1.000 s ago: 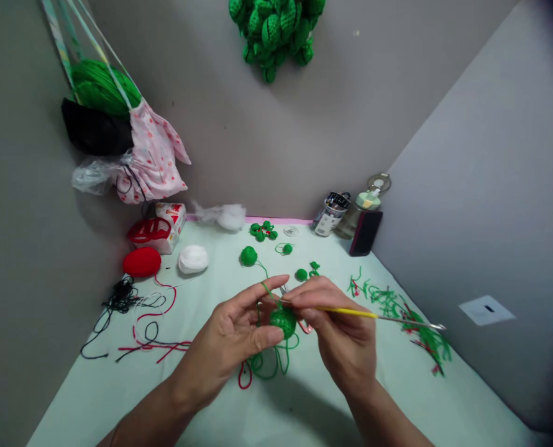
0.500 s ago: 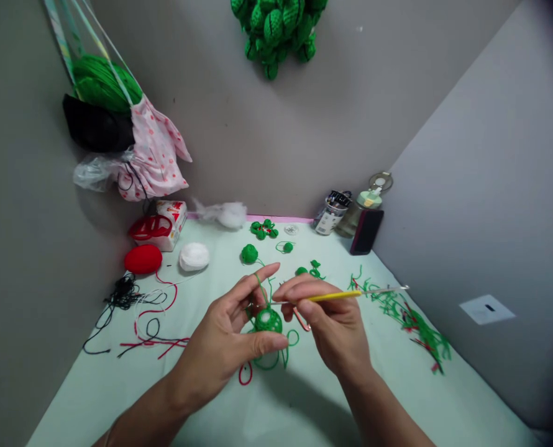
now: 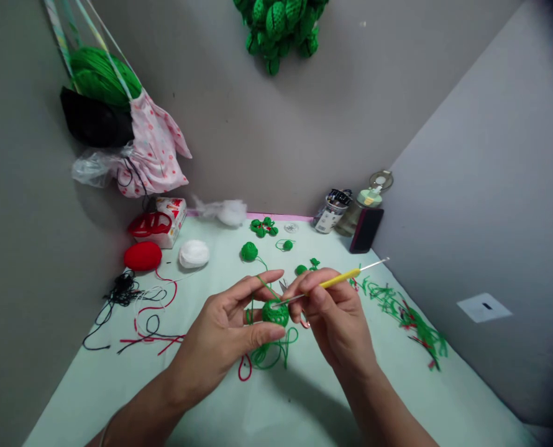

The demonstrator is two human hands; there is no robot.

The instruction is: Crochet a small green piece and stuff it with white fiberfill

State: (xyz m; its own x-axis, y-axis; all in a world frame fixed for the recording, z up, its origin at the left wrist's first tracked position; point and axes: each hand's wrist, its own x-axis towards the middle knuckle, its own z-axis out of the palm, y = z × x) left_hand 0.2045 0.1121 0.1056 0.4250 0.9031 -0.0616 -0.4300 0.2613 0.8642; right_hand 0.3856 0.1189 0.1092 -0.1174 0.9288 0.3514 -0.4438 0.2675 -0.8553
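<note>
Between the thumb and fingers of my left hand (image 3: 230,329) sits a small round green crochet piece (image 3: 275,315). Green working yarn (image 3: 268,287) runs over the raised left index finger toward a green yarn ball (image 3: 249,251). My right hand (image 3: 335,316) grips a crochet hook (image 3: 339,278) by its yellow handle. The hook's metal tip meets the top of the crochet piece. Loose green yarn (image 3: 271,354) and a red loop (image 3: 245,369) lie beneath the hands. Scissors (image 3: 283,285) show partly behind my right fingers.
Red (image 3: 143,256) and white yarn balls (image 3: 194,254) stand at left, near tangled black yarn (image 3: 122,289). Yarn scraps (image 3: 409,313) lie at right. A phone (image 3: 366,230) leans by a pen holder (image 3: 331,212). Stuffing (image 3: 227,212) rests against the back wall. A pink bag (image 3: 158,149) hangs at left.
The hook has tilted, its back end rising and its tip now against the piece's top. The crochet piece has shifted slightly right and turned in my left fingers.
</note>
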